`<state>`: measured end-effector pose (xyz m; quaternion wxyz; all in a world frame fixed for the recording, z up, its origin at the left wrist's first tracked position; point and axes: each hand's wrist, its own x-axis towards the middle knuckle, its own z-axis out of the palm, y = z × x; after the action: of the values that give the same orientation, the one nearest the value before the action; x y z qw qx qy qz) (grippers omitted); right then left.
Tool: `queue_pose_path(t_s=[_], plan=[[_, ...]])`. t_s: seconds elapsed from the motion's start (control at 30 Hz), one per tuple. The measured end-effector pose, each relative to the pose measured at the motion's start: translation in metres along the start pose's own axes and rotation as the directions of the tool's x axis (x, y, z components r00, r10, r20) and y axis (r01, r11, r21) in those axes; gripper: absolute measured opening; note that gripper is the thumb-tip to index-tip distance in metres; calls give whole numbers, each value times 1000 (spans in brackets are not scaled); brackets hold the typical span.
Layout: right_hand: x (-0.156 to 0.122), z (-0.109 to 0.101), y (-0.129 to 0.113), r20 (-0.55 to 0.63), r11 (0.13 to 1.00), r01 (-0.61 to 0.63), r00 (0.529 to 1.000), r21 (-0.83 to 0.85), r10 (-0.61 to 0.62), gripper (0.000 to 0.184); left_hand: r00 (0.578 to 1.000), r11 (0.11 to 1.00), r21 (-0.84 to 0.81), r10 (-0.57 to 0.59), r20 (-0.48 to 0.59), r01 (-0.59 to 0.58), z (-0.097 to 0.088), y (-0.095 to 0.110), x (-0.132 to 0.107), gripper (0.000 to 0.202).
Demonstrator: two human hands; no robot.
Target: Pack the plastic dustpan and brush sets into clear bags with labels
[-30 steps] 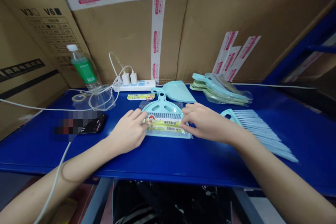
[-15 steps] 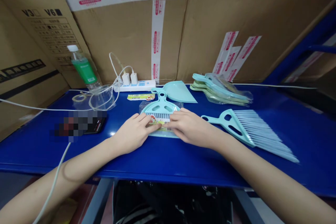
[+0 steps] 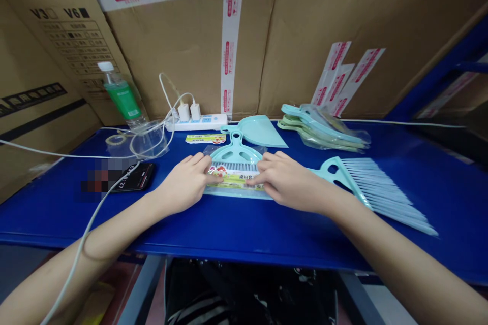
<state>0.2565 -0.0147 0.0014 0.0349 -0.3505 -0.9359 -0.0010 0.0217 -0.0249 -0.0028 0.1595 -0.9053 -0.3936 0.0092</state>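
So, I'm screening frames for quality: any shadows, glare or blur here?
Head view: a curved shadow, probably from the cable, crosses the left forearm; same head view: square blocks hide part of the phone; head view: faint glints on the bagged pile; head view: the left hand and right hand look fairly sharp, without obvious motion blur.

Two hands (image 3: 186, 183), one loose brush (image 3: 375, 190), one bottle (image 3: 124, 99)

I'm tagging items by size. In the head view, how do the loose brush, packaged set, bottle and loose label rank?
1. Loose brush and packaged set: both partly hidden, unranked
2. Bottle
3. Loose label
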Motion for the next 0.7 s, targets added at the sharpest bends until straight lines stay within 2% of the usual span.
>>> queue_pose_path(t_s=[0.17,0.4,0.7], plan=[[-7,-3,5,-15,1000,-8,1000,-2,8,42,1000,1000,-21,-20,-16,19,-1,-6,-3,48],[-11,-12,8,150,992,-127,981,2,125,44,997,996,-45,-73,6,73,-2,-10,-5,51],[-17,-14,14,179,976,-217,960,-14,216,46,996,992,-82,-93,17,94,-4,-20,-8,52]])
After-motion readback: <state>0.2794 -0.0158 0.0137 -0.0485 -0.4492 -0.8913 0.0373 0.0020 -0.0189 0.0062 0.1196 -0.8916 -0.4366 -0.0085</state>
